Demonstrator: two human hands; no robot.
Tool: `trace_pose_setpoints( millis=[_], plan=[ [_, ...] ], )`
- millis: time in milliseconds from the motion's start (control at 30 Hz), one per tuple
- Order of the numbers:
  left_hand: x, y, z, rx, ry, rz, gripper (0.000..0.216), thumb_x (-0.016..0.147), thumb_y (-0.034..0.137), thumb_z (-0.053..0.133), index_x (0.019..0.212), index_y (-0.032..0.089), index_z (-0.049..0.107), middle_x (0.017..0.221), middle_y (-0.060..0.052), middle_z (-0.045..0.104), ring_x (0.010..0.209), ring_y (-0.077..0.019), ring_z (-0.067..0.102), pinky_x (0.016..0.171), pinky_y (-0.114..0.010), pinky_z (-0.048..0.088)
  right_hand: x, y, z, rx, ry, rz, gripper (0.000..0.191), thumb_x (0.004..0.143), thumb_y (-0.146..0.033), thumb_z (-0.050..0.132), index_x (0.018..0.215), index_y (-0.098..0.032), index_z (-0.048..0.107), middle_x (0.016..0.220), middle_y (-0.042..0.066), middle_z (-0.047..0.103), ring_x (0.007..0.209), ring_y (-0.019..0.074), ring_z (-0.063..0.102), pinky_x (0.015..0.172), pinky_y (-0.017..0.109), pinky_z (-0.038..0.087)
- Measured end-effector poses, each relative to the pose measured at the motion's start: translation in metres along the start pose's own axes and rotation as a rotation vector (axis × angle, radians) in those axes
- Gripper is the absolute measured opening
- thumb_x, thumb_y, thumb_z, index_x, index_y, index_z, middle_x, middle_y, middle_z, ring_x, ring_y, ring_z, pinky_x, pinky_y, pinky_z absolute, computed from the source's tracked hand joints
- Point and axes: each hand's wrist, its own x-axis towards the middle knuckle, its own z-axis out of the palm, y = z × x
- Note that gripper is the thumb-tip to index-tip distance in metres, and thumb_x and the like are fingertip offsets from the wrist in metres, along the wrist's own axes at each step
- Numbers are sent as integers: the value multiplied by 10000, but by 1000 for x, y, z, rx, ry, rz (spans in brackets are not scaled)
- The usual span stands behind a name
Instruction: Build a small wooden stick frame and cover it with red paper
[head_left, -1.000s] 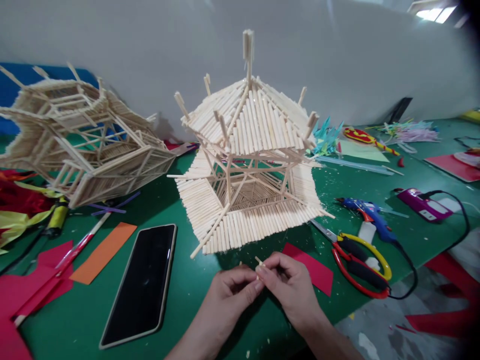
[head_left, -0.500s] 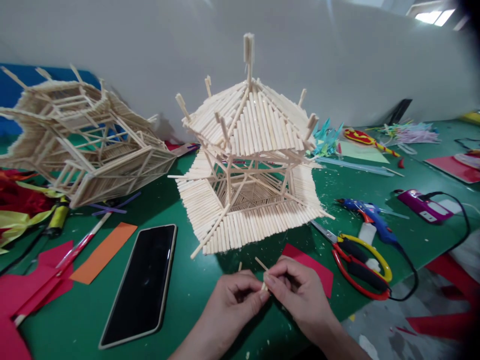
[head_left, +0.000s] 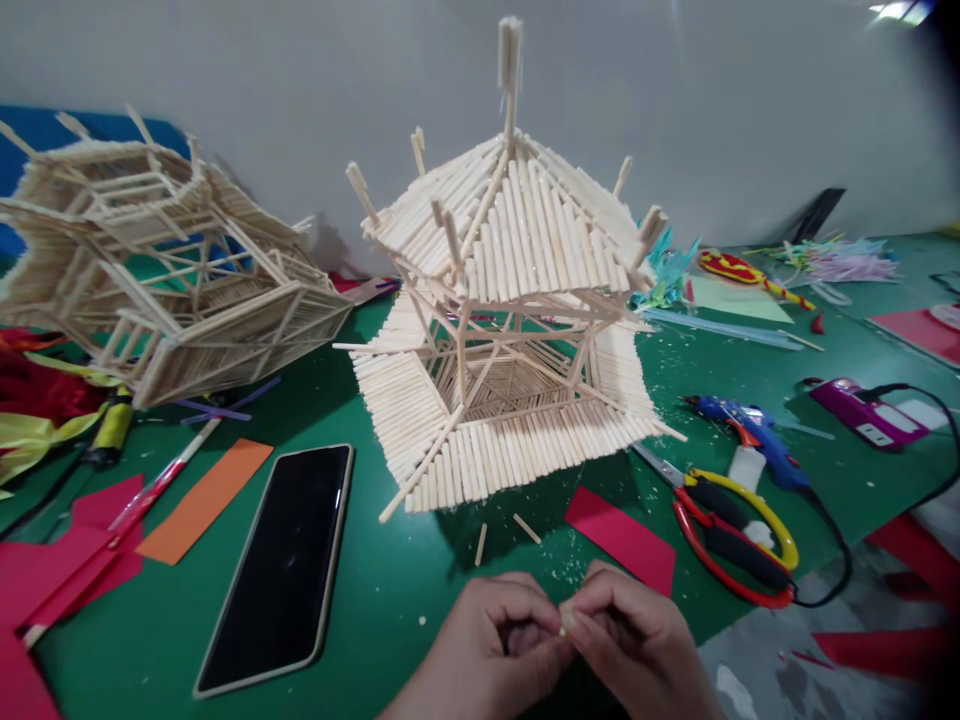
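Both hands low at near edge of green bench (head_left: 360,600), fingertips meeting. Left hand (head_left: 487,655) and right hand (head_left: 637,650) pinch tiny wooden stick piece (head_left: 564,628) between them. Stick pagoda model (head_left: 502,320) stands just beyond; two loose sticks (head_left: 481,544) lie between.

Head camera looks down, close over table (head_left: 360,600).

Between my fingertips I pinch a short pale wooden stick piece (head_left: 562,630); only its small light end shows. It sits near the front edge of the scene, low over the green tabletop (head_left: 390,590).
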Motion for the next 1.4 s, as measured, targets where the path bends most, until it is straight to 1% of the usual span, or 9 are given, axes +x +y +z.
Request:
trace_pose_setpoints(
  millis=[300, 433, 600, 733, 900, 1100, 1200, 1300, 1400],
  plan=[
    [-2, 7, -4, -51, 49, 1, 161, 641, 306, 621, 582, 170, 683, 540, 12, 451, 501, -108, 368, 465, -228, 262, 8, -9, -5, -121, -37, 11, 169, 752, -318, 493, 730, -196, 608, 558, -4, 482, 476, 117, 440, 432, 213, 355],
    [-5, 13, -19, -206, 257, -88, 137, 633, 249, 643, 522, 169, 636, 540, 26, 497, 537, -108, 412, 517, -219, 300, 27, -9, -9, -317, 3, -26, 152, 769, -282, 481, 847, -197, 580, 657, 18, 565, 558, 140, 510, 505, 231, 413],
    [-7, 8, -32, -444, 389, -146, 75, 638, 214, 658, 612, 153, 623, 556, 24, 551, 546, -93, 453, 547, -210, 332, 52, -17, -2, -792, -179, -197, 188, 775, -176, 460, 931, -176, 564, 887, 70, 604, 814, 199, 547, 705, 305, 413],
    [-6, 6, -34, -489, 374, -143, 94, 647, 207, 658, 626, 121, 628, 564, 9, 564, 525, -75, 447, 528, -194, 337, 61, -33, 6, -1056, -370, -190, 193, 768, -115, 435, 872, -161, 591, 814, 85, 622, 714, 204, 586, 609, 292, 418],
    [-5, 7, -39, -514, 381, -137, 81, 632, 192, 669, 633, 114, 647, 567, 2, 583, 530, -69, 465, 518, -176, 345, 69, -44, 8, -1095, -430, -186, 145, 715, -94, 461, 714, -127, 602, 681, 105, 630, 593, 215, 594, 529, 292, 388],
    [-4, 6, -44, -530, 429, -98, 54, 616, 174, 676, 600, 128, 654, 563, 12, 586, 513, -58, 460, 521, -169, 355, 77, -30, 0, -1006, -398, -174, 122, 671, -87, 466, 713, -128, 573, 710, 93, 616, 646, 202, 580, 584, 291, 390],
    [-4, 5, -43, -524, 444, -90, 45, 619, 171, 674, 603, 133, 655, 570, 12, 590, 524, -59, 463, 538, -170, 358, 73, -28, -2, -891, -385, -153, 162, 699, -107, 461, 828, -158, 545, 671, 23, 596, 603, 140, 563, 560, 236, 404],
    [-4, 4, -41, -519, 431, -95, 45, 623, 170, 670, 610, 131, 651, 587, 4, 596, 555, -72, 476, 559, -184, 361, 67, -31, 0, -458, -381, -53, 169, 748, -159, 458, 910, -180, 502, 678, -19, 556, 551, 83, 532, 490, 173, 407],
    [-5, 2, -37, -492, 388, -93, 69, 646, 193, 656, 651, 125, 651, 607, -5, 592, 567, -83, 470, 567, -203, 359, 62, -34, 6, 88, -369, 110, 104, 749, -224, 510, 831, -160, 522, 628, -30, 519, 506, 68, 505, 468, 173, 403]
  ],
)
